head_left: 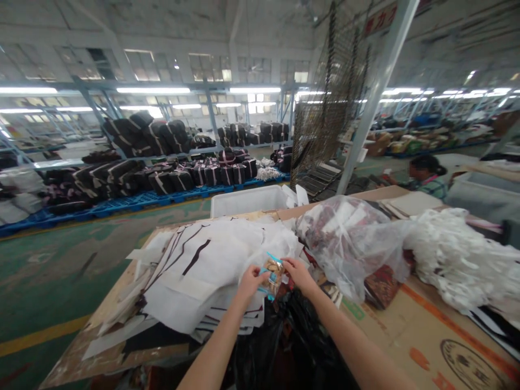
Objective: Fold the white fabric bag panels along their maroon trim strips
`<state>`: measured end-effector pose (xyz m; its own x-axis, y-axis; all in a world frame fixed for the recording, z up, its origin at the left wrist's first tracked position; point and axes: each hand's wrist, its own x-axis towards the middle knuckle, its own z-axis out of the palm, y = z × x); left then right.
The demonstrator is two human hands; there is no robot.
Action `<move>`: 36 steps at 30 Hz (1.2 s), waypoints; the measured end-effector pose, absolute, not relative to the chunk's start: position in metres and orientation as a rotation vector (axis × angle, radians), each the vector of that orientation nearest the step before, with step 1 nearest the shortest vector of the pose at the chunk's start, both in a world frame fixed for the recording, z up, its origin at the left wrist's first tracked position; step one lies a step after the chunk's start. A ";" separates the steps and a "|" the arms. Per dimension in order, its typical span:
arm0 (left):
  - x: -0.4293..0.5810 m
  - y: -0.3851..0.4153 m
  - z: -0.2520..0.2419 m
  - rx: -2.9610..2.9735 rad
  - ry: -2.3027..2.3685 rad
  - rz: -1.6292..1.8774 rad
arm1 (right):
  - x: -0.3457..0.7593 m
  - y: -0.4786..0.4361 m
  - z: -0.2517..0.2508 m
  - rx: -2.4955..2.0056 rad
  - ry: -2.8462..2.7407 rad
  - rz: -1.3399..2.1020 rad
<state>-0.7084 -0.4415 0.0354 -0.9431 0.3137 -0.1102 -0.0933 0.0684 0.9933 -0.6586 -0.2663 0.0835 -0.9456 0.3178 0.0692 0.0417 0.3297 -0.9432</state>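
Between my two hands is a small clear packet [273,275] with blue edges and tan pieces inside, perhaps a snack bag. My left hand [252,281] pinches its left side. At the upper right edge, the fingers of my right hand [297,272] close on the packet, near a strip of blue along its top. Just beneath lies a black plastic bag [260,341], with some dark red material showing near its mouth. White sheets [203,271] with dark streaks are heaped to the left of my hands.
A large clear plastic bag [345,238] of scraps lies to the right, beside a pile of white strips [459,260]. Printed cardboard [430,336] covers the table's right side. Behind stands a white bin [247,200]. A person [426,176] sits at the far right. Black bundles [162,181] rest on blue pallets.
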 end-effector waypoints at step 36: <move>-0.378 -0.235 0.164 1.397 1.199 1.389 | -0.223 -0.185 0.181 -1.023 -1.964 0.688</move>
